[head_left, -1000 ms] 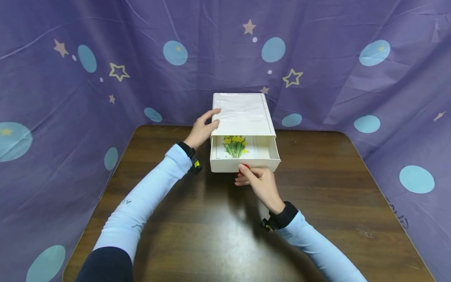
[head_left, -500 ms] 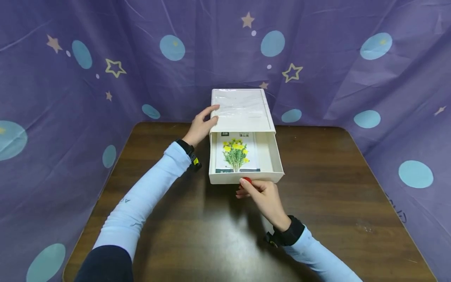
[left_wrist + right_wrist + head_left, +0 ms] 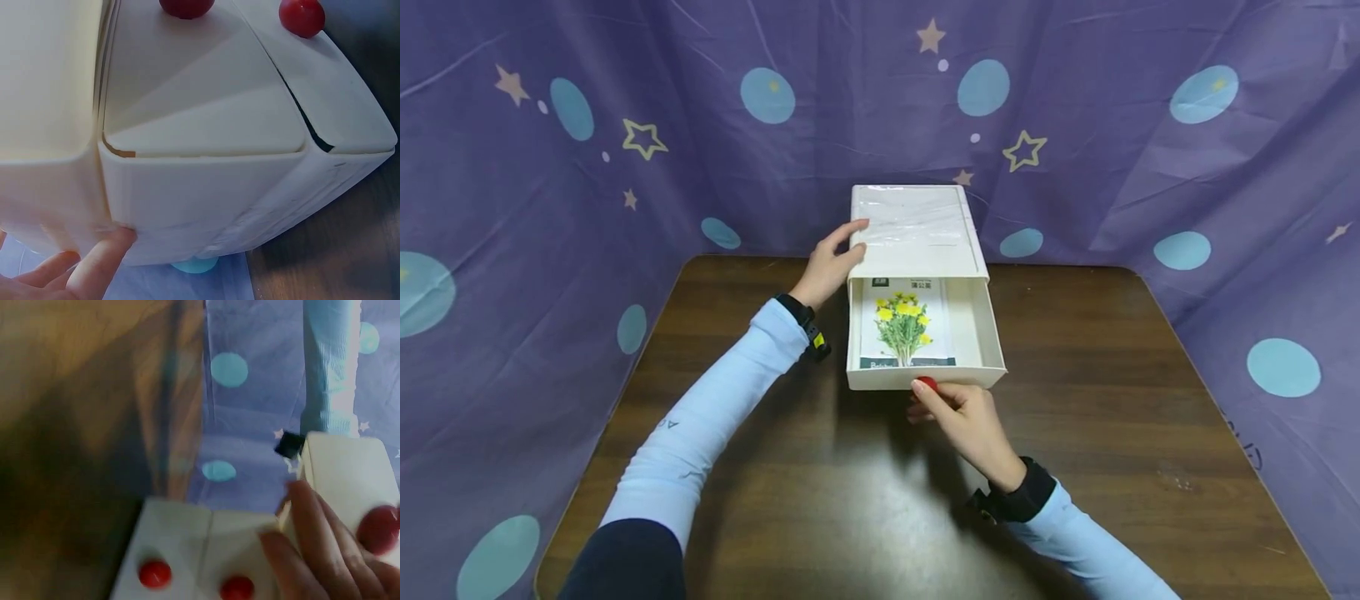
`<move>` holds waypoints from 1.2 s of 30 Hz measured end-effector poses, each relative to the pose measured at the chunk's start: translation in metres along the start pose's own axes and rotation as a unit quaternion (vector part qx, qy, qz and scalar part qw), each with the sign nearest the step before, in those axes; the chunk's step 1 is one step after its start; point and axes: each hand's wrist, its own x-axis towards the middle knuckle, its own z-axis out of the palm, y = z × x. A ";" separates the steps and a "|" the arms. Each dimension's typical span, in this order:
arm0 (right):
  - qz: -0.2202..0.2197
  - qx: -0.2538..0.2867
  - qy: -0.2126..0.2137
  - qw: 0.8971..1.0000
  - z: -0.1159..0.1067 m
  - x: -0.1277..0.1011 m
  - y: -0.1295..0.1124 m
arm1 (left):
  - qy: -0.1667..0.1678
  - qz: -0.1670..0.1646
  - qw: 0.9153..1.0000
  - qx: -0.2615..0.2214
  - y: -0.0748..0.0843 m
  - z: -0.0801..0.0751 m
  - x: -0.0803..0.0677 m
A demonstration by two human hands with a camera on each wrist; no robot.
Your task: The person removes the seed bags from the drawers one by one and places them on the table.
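Pulled further out than a second ago, the drawer (image 3: 925, 333) now shows the whole dandelion seed packet (image 3: 905, 327) lying flat inside. Right hand (image 3: 966, 417) pinches the red knob (image 3: 927, 384); left hand (image 3: 829, 267) rests flat-fingered against the white cabinet (image 3: 916, 229) on the desk (image 3: 820, 500), bracing it.

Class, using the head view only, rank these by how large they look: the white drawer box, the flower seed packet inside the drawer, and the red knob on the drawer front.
1. White drawer box, clearly largest.
2. Flower seed packet, lying flat in the open drawer.
3. Red knob, smallest, partly hidden by the right hand pinching it.
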 end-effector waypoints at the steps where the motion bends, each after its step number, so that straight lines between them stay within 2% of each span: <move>1: 0.007 -0.024 -0.006 1.000 -0.003 0.000 0.002 | 0.002 0.002 1.000 0.002 -0.002 0.001 0.001; 3: 0.010 -0.085 -0.019 0.996 -0.009 -0.001 -0.003 | 0.004 0.004 1.000 0.001 -0.003 0.002 0.001; 5: -0.007 -0.157 -0.035 0.987 -0.018 -0.003 -0.013 | 0.003 0.005 1.000 -0.005 -0.001 0.001 0.000; 8: -0.073 -0.257 -0.057 0.962 -0.033 -0.006 -0.038 | -0.003 0.001 1.000 -0.014 0.011 0.000 -0.007; 10: -0.126 -0.302 -0.065 0.943 -0.044 -0.006 -0.057 | -0.006 -0.001 1.000 -0.018 0.019 -0.002 -0.011; 12: -0.161 -0.326 -0.068 0.929 -0.055 -0.002 -0.074 | -0.007 -0.003 1.000 -0.016 0.026 -0.003 -0.015; 14: -0.172 -0.346 -0.065 0.920 -0.064 0.008 -0.088 | -0.005 -0.004 1.000 -0.014 0.027 -0.003 -0.017; 16: -0.161 -0.363 -0.071 0.915 -0.070 0.021 -0.096 | -0.008 -0.008 1.000 -0.016 0.027 -0.002 -0.017; 18: -0.136 -0.374 -0.095 0.912 -0.072 0.037 -0.098 | -0.014 -0.011 1.000 -0.022 0.024 -0.002 -0.018; 23: -0.051 -0.393 -0.191 0.898 -0.067 0.073 -0.083 | -0.017 -0.006 0.999 -0.035 0.017 -0.002 -0.020; 25: -0.019 -0.399 -0.213 0.892 -0.064 0.083 -0.076 | -0.012 0.000 0.999 -0.036 0.016 -0.002 -0.021; 27: 0.023 -0.379 -0.219 0.899 -0.059 0.090 -0.072 | -0.010 0.005 0.999 -0.039 0.018 -0.002 -0.021; 28: 0.041 -0.379 -0.218 0.898 -0.057 0.092 -0.071 | -0.009 0.007 0.999 -0.042 0.018 -0.002 -0.021; 32: 0.093 -0.396 -0.210 0.889 -0.048 0.100 -0.070 | -0.007 0.013 0.999 -0.050 0.020 -0.003 -0.019; 33: 0.099 -0.404 -0.205 0.886 -0.047 0.101 -0.070 | -0.007 0.014 0.999 -0.051 0.020 -0.003 -0.018; 35: 0.100 -0.440 -0.193 0.872 -0.044 0.102 -0.068 | -0.008 0.014 0.998 -0.055 0.019 -0.002 -0.016; 36: 0.096 -0.447 -0.185 0.870 -0.043 0.101 -0.067 | -0.009 0.015 0.998 -0.059 0.017 -0.001 -0.013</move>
